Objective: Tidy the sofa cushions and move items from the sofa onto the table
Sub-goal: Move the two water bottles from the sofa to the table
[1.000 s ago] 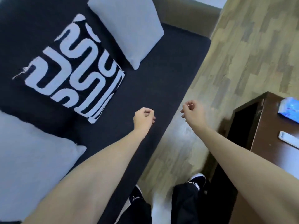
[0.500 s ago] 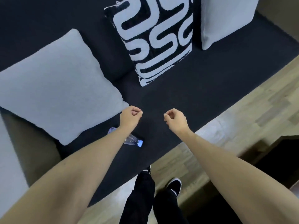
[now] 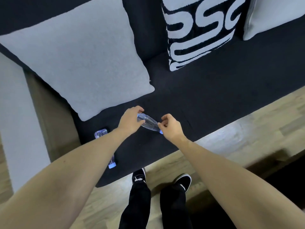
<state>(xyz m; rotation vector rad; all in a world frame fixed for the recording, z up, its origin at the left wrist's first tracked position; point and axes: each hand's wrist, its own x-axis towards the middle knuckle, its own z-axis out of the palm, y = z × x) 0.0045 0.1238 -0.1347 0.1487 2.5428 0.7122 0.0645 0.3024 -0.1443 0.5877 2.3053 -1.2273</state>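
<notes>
Clear plastic bottles with blue caps, two, no label readable on either. One [image 3: 149, 123] lies on the dark sofa seat [image 3: 214, 100]; your left hand [image 3: 130, 121] curls around its base end and your right hand [image 3: 170, 127] pinches its cap end. The second [image 3: 103, 138] lies partly under your left forearm. Plain grey square cushions, two [image 3: 79, 63] [image 3: 270, 15]. Black-and-white patterned cushion [image 3: 199, 30], one; its shapes spell nothing readable.

A pale wood-plank floor [image 3: 239, 134] is seen along the front of a dark charcoal fabric sofa [image 3: 214, 100]. The sofa's olive-brown armrest [image 3: 49, 116] is set beside a pale grey wall [image 3: 18, 121] at left.
</notes>
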